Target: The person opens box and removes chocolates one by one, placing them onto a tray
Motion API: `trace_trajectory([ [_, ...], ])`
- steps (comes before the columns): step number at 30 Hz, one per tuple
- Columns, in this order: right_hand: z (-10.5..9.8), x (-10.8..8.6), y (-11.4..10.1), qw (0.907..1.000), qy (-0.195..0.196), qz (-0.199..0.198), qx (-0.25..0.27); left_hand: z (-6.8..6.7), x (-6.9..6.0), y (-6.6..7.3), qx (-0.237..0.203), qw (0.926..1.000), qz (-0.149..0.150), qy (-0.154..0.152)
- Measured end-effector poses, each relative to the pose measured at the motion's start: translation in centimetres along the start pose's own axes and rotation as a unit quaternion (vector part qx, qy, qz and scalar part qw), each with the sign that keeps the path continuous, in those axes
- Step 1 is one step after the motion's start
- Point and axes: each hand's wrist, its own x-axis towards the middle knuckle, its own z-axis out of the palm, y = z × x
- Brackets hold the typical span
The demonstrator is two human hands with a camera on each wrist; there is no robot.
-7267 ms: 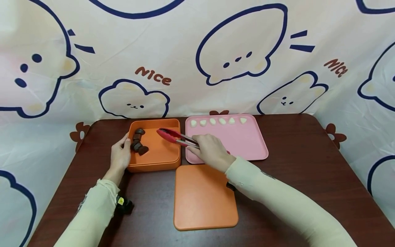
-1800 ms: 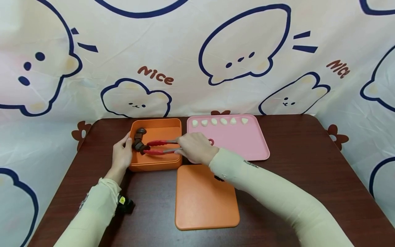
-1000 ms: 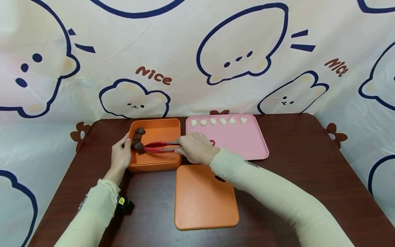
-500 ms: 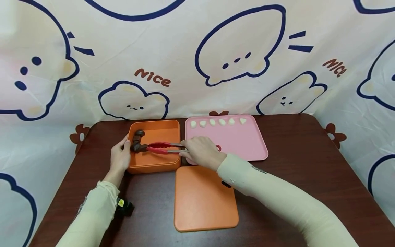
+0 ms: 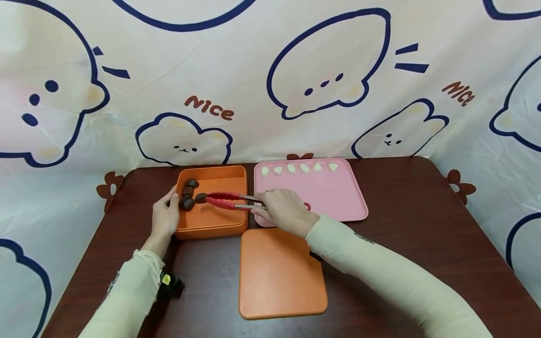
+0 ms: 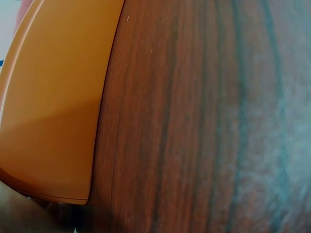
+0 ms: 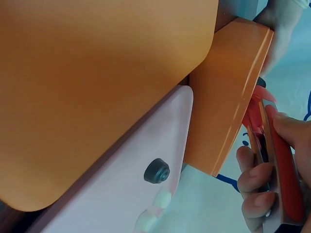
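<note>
Your right hand [image 5: 287, 211] wraps fingers and thumb round the red-tipped tongs [image 5: 221, 203], whose tips touch a dark brown piece [image 5: 200, 198] in or just over the orange box [image 5: 215, 219], while your left hand [image 5: 166, 216] touches its left wall, finger curl impossible to tell.

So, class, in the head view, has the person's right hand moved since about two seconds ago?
Yes: judged against the pink tray, the right hand has shifted to the right, taking the red tongs with it.
</note>
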Motion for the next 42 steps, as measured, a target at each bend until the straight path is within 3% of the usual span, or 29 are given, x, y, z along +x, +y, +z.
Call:
trace_trajectory([
  [18, -0.7, -1.9, 1.6, 0.999, 0.037, 0.008, 0.024, -0.1, 0.0, -0.2, -0.008, 1.0, 0.005, -0.001],
  [42, -2.3, -6.7, 5.5, 0.9937, 0.092, 0.048, 0.043, 0.1, -0.1, -0.1, -0.018, 0.9998, 0.007, -0.008],
])
